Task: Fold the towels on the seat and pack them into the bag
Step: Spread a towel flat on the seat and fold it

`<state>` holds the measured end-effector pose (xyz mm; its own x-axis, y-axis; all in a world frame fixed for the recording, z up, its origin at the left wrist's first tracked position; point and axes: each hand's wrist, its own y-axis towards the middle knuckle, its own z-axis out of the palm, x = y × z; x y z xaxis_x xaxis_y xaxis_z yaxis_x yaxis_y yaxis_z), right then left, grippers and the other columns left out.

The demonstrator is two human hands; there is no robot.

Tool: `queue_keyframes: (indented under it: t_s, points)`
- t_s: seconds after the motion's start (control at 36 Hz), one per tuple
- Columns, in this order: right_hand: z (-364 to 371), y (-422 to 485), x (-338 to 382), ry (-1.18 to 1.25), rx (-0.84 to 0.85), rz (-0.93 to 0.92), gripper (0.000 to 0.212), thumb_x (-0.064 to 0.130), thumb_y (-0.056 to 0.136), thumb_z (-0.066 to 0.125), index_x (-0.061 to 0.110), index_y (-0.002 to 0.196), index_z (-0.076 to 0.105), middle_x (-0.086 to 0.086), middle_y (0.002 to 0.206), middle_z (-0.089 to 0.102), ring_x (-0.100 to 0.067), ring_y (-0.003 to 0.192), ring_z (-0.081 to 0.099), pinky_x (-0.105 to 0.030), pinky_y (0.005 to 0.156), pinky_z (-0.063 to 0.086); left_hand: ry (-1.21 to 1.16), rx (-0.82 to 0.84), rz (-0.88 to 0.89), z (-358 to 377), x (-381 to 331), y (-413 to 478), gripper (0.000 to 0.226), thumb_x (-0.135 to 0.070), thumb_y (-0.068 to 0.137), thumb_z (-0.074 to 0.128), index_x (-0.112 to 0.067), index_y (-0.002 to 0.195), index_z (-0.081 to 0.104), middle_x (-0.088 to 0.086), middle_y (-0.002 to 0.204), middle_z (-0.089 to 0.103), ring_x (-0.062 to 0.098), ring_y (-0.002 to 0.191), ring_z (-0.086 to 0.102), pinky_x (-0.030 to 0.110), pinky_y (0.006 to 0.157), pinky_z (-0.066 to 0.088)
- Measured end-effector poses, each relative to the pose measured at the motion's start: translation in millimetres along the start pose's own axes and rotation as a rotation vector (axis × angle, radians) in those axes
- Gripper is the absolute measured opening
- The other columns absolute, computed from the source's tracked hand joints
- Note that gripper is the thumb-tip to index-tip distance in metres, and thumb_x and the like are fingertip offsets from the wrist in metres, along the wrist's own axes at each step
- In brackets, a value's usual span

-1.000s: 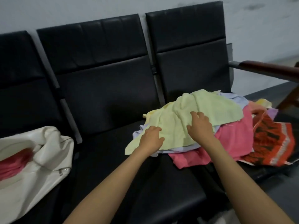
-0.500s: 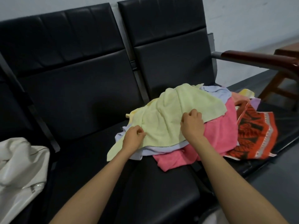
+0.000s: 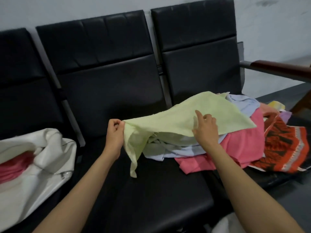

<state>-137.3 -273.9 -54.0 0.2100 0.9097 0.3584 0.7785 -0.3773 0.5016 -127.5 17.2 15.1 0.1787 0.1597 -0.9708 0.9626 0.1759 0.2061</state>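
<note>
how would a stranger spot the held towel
On the black seats, a towel pile sits at right. The pale green towel tops it, corner pinched by the left hand. Its neighbours are a pink towel, a light blue towel and an orange cloth.

Open seat [image 3: 159,190] room btw bag [image 3: 42,165] & towel pile [image 3: 244,148].

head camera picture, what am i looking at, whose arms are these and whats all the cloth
No machine here: a person wears a camera on the head, so the picture looks down at their bare arms. The left hand pinches a corner of a pale green towel; the right hand pinches its edge further along. Its far end rests on a heap with a pink towel and an orange patterned cloth, on a black seat. At left sits a white bag with pink fabric inside.
</note>
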Motion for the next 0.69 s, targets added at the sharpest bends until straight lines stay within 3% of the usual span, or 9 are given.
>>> queue_keyframes:
  t_s: [0.03, 0.11, 0.22, 0.39, 0.44, 0.5, 0.56, 0.58, 0.69]
  points:
    - [1, -1, 4, -0.019, 0.036, -0.018, 0.048, 0.001, 0.077, 0.065, 0.007, 0.125, 0.059, -0.022, 0.096, 0.052, -0.04, 0.084, 0.049, -0.044, 0.064, 0.044, -0.001, -0.003, -0.013, -9, 3, -3, 0.009, -0.023, 0.101, 0.045, -0.022, 0.093, 0.047, 0.0, 0.083, 0.056, 0.01, 0.073, 0.053, 0.026, 0.065, 0.045]
    - [7, -4, 13, -0.056, 0.139, -0.085, 0.022, 0.007, 0.088, 0.057, 0.004, 0.106, 0.07, -0.019, 0.098, 0.051, -0.038, 0.093, 0.045, -0.043, 0.073, 0.04, -0.018, -0.013, -0.051, -35, 11, -12, 0.006, -0.022, 0.101, 0.046, -0.018, 0.097, 0.047, 0.002, 0.083, 0.057, 0.012, 0.073, 0.054, 0.026, 0.064, 0.045]
    - [12, -10, 29, -0.029, 0.241, -0.111, 0.027, 0.013, 0.098, 0.045, 0.006, 0.114, 0.065, -0.018, 0.11, 0.053, -0.037, 0.099, 0.046, -0.041, 0.082, 0.038, 0.021, -0.042, -0.062, -65, 19, -23, 0.007, -0.021, 0.101, 0.046, -0.017, 0.094, 0.047, 0.003, 0.083, 0.056, 0.013, 0.072, 0.052, 0.028, 0.063, 0.043]
    - [-21, -30, 113, 0.682, 0.399, -0.185, 0.018, 0.014, 0.099, 0.043, 0.008, 0.111, 0.055, -0.01, 0.118, 0.054, -0.023, 0.101, 0.053, -0.03, 0.082, 0.039, 0.068, -0.188, -0.107, -113, 25, -29, 0.009, -0.022, 0.101, 0.045, -0.018, 0.092, 0.047, 0.002, 0.087, 0.054, 0.017, 0.083, 0.051, 0.031, 0.072, 0.043]
    - [-32, -49, 141, 0.786, 0.607, -0.297, 0.015, 0.017, 0.099, 0.046, 0.014, 0.109, 0.057, -0.002, 0.115, 0.059, -0.017, 0.1, 0.056, -0.028, 0.085, 0.043, 0.083, -0.243, -0.085, -126, 21, -35, 0.008, -0.022, 0.101, 0.044, -0.016, 0.095, 0.046, 0.0, 0.085, 0.052, 0.015, 0.079, 0.05, 0.028, 0.07, 0.043]
    - [-36, -67, 161, 0.707, 0.887, -0.483, 0.015, 0.019, 0.098, 0.051, 0.015, 0.109, 0.06, 0.003, 0.108, 0.062, -0.012, 0.099, 0.057, -0.018, 0.084, 0.042, 0.154, -0.252, -0.035, -135, 18, -47, 0.009, -0.022, 0.101, 0.044, -0.013, 0.097, 0.045, 0.0, 0.081, 0.05, 0.013, 0.073, 0.048, 0.028, 0.067, 0.041]
    - [-32, -81, 171, 0.559, 1.062, -0.637, 0.017, 0.022, 0.096, 0.055, 0.015, 0.11, 0.062, 0.007, 0.11, 0.062, -0.007, 0.102, 0.055, -0.011, 0.084, 0.04, 0.221, -0.161, -0.029, -137, 20, -59, 0.011, -0.022, 0.099, 0.048, -0.017, 0.09, 0.047, 0.001, 0.076, 0.049, 0.012, 0.069, 0.046, 0.027, 0.064, 0.039]
    - [-29, -85, 173, 0.501, 1.108, -0.657, 0.019, 0.024, 0.096, 0.056, 0.017, 0.113, 0.062, 0.007, 0.114, 0.062, -0.007, 0.104, 0.056, -0.014, 0.087, 0.042, 0.251, -0.053, -0.065, -137, 22, -65, 0.012, -0.022, 0.098, 0.05, -0.018, 0.087, 0.05, 0.001, 0.076, 0.051, 0.013, 0.07, 0.047, 0.027, 0.064, 0.039]
    - [-16, -89, 165, 0.254, 1.056, -0.598, 0.025, 0.024, 0.098, 0.049, 0.019, 0.121, 0.057, 0.003, 0.12, 0.059, -0.012, 0.097, 0.053, -0.018, 0.075, 0.041, 0.335, 0.514, -0.269, -131, 36, -81, 0.007, -0.021, 0.093, 0.061, -0.015, 0.098, 0.062, -0.004, 0.087, 0.065, 0.011, 0.079, 0.066, 0.028, 0.071, 0.053]
